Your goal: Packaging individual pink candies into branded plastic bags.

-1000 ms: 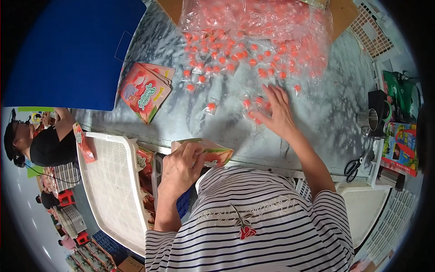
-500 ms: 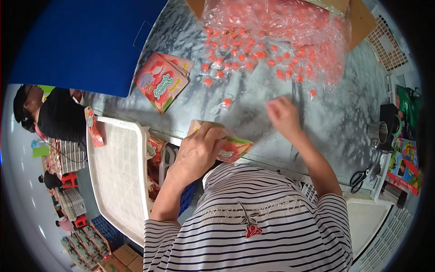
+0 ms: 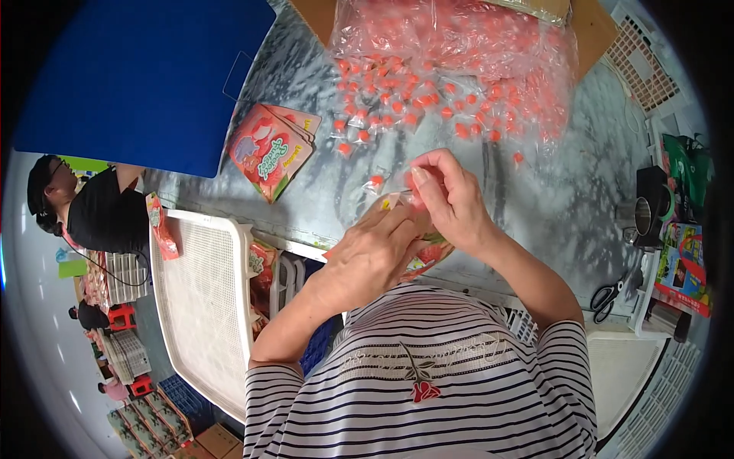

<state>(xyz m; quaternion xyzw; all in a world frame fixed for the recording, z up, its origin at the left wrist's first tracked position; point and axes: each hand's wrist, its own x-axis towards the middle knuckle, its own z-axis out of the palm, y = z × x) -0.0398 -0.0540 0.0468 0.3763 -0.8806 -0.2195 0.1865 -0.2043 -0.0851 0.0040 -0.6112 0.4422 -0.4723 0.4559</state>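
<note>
The left hand [image 3: 367, 256] holds a colourful pouch [image 3: 424, 256] at the desk [image 3: 535, 206] edge. The right hand [image 3: 451, 195] fingers pinch small wrapped candies over its mouth. Many candies [image 3: 413, 99] still lie loose; flat pouches [image 3: 269, 149] wait.

Pouch [image 3: 428, 256] mostly hidden under hands; candy in right fingers [image 3: 428, 180] unclear.

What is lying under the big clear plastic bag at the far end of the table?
Under the clear plastic bag a brown cardboard sheet shows at both sides, on the grey marble table. Its middle part is hidden by the orange wrapped candies.
</note>
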